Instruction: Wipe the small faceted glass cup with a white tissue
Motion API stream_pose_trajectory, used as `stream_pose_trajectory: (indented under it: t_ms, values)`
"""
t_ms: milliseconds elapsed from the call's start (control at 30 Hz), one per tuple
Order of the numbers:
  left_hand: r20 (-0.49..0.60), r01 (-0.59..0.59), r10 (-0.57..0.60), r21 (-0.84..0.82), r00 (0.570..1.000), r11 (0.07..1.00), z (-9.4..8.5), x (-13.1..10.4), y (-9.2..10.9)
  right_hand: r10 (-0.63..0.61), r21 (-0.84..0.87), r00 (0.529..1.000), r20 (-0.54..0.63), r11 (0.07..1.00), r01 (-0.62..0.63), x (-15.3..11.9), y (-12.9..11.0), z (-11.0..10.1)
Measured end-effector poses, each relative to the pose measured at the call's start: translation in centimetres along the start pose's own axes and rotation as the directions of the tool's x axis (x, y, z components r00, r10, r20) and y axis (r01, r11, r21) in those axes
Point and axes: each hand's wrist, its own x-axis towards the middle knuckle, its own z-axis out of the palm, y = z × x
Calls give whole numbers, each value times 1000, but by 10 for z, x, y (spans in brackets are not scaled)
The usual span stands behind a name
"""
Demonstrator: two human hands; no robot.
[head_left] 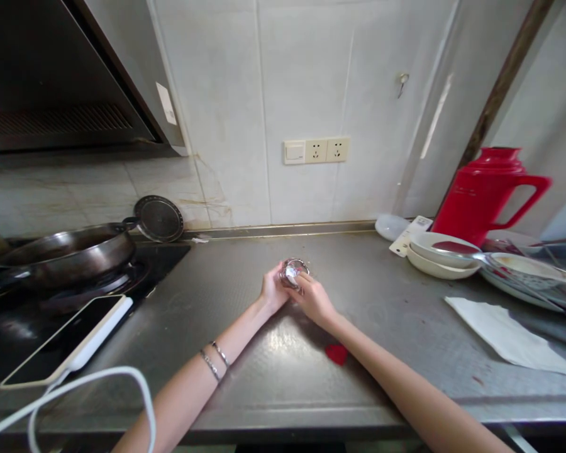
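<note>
Landmark: shiny round vessel [293,272], on or just above the steel countertop [245,371], near its middle; contact with the surface is hidden by the hands.

Left hand [274,290]: at the near left side of the vessel, fingers curled about its wall and holding it. Two silver bracelets [209,365] sit above the wrist.

Right hand [315,299]: at the near right side of the vessel, fingers bent together over the rim towards the opening. Cannot tell whether they pinch anything inside. Contents too small to identify.

Nearer than the vessel and slightly right: a small red flat piece [336,354], lying beside the right forearm.

Left of the vessel: black cooktop [170,259] carrying a metal frying pan [85,257]; a dark perforated disc [159,218] leans on the tiled wall. Nearer on that side, a white-edged phone [66,343] with a white cable [104,372] looping close by.

Right of the vessel: stacked white bowls [441,267], a red thermos jug [481,195] behind them, a patterned plate [523,269] farther right, and a white paper sheet [509,333] nearer the front edge.

Above and behind the vessel: wall socket panel [316,151] with one switch and two outlets.
</note>
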Motion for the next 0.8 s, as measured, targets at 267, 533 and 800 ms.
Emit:
stream_pose_trajectory:
  t_ms: [267,533,800]
  values:
    - [24,147,-149,84,989,986,-4,2,20,-180,-383,894,410,856,348,1,17,-51]
    - [-96,134,-128,56,987,989,-8,12,5,-139,-357,905,402,886,295,6,16,-49]
    - [-42,5,-5,5,999,1000,2,5,7,-65,253,993,102,967,37,1,6,-16]
